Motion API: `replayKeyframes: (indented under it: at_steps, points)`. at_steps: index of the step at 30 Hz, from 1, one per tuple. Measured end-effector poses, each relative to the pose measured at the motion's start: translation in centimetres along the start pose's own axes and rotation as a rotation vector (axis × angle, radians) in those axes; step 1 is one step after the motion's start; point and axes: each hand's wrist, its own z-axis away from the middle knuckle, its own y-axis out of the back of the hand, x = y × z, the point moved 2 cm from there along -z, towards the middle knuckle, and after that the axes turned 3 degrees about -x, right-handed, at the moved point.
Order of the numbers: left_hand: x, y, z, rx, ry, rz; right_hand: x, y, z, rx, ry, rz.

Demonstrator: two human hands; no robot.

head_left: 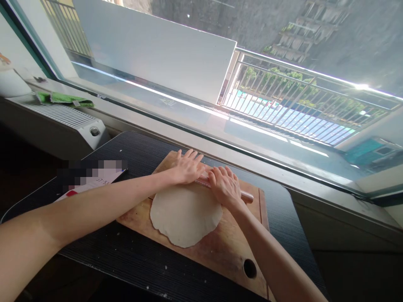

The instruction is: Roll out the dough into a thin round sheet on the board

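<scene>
A round, thinly flattened sheet of dough (pixel 185 214) lies on a wooden cutting board (pixel 229 243). Across its far edge rests a wooden rolling pin (pixel 247 197), mostly covered by my hands. My left hand (pixel 189 167) presses on the pin's left part, its fingers stretched forward and apart. On the pin's right part lies my right hand (pixel 224 183), palm down with the fingers extended over it. Neither hand is wrapped round the pin. The pin's right end sticks out past my right hand, while its left end is hidden under my left hand.
The board sits on a dark table (pixel 132 251) with small white crumbs. A phone (pixel 97 180), partly blurred out, lies left of the board. Beyond are a window sill (pixel 151 130) and glass. A green cloth (pixel 64 99) lies by the radiator (pixel 72 117).
</scene>
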Motion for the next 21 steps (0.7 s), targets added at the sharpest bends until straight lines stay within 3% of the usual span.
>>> replayKeyframes:
  at_steps: [2,6,9,12,14,17,21]
  points:
    - [-0.1,-0.1,-0.6,0.023,0.016,0.033,0.2,0.0,-0.6,0.003,-0.028,-0.016]
    - [-0.1,1.1,-4.4,0.049,0.085,0.093,1.5,0.7,-4.9,-0.023,-0.200,-0.100]
    - [-0.1,2.4,-5.4,0.182,0.084,0.114,2.2,1.0,-6.0,0.136,-0.220,-0.139]
    - [-1.1,3.3,-3.2,0.310,0.105,0.137,2.5,0.5,-3.9,0.338,-0.016,-0.175]
    - [-2.1,3.6,-0.7,0.355,0.125,0.140,2.5,-0.2,-1.8,0.364,0.205,-0.168]
    - [-3.5,3.9,3.0,0.367,0.171,0.135,2.3,-0.9,0.8,0.254,0.427,-0.105]
    - [-4.6,4.1,6.4,0.262,0.290,0.134,1.6,-0.3,2.0,0.100,0.420,-0.021]
